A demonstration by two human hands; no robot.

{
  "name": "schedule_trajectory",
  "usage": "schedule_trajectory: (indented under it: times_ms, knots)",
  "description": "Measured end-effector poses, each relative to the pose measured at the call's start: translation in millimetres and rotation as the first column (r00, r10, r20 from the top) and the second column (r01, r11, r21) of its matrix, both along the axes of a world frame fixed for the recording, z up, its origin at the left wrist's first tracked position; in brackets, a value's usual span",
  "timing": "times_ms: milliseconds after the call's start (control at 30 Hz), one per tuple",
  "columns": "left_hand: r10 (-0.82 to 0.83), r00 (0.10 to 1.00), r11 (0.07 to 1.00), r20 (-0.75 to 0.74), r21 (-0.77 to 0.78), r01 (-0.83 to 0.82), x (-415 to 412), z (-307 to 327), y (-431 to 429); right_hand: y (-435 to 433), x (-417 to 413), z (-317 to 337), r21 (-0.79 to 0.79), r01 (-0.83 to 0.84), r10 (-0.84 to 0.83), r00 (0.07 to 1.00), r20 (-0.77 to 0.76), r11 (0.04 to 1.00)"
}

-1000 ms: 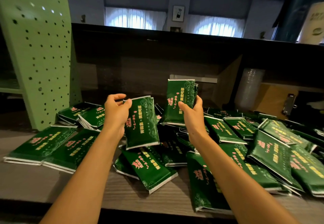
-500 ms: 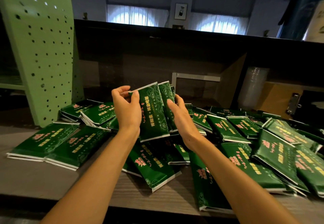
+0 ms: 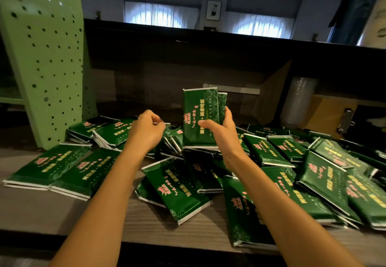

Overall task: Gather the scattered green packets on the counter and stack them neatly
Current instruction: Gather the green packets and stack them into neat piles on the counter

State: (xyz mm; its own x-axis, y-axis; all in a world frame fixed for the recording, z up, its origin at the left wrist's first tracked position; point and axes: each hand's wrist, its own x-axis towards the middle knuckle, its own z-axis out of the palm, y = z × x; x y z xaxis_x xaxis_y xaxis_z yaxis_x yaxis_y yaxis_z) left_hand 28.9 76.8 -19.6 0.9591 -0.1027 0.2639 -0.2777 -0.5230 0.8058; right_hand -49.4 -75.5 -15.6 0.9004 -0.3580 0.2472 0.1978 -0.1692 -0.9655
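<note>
— How many hands are seen, and how much is held in them?

— Two hands are seen. In the right hand at least two held packets can be counted: one with its full printed face toward the camera, and the edge of a second behind it on the right. Whether more are hidden between them cannot be told.

— How are the fingers set?

— The right fingers are curled round the right edge of the bundle, and the thumb is pressed across the front face low down. The bundle is clamped upright, clear above the middle of the pile.

— And the other hand?

— The left hand is held over the far left part of the pile, back upward. Its fingers are curled in and close together beside a white packet edge. Whether that edge is pinched cannot be told.

— What is counted lower down?

— The loose packets are spread over the wood-grain surface from left to right. Two are laid side by side at the near left, each with another edge seen beneath it. Two small stacks are set farther back, by the foot of the one green perforated panel. In the middle and on the right the packets overlap at all angles. More than a dozen faces are made out there, and an exact count is not possible.

— And beyond?

— Two arched windows are seen far off, with one framed picture between them.
</note>
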Motion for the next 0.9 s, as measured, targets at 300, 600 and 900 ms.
schedule_trajectory:
  times_ms: [300,600,900]
  knots:
    - [-0.209,0.914,0.841,-0.348,0.413,0.35,-13.9,-3.6,3.5,-2.8,12.7,-6.9,0.001,0.047,-0.047,0.999,0.012,0.999]
    - [-0.092,0.965,0.994,0.247,0.081,0.074,-8.3,3.9,5.2,-5.8,7.9,-4.6,-0.01,0.165,-0.163,0.982,0.095,0.986]
    - [-0.028,0.892,0.952,0.451,-0.26,0.162,-12.5,9.7,5.3,-0.5,7.6,-4.2,-0.037,0.029,-0.028,0.999,0.04,0.999]
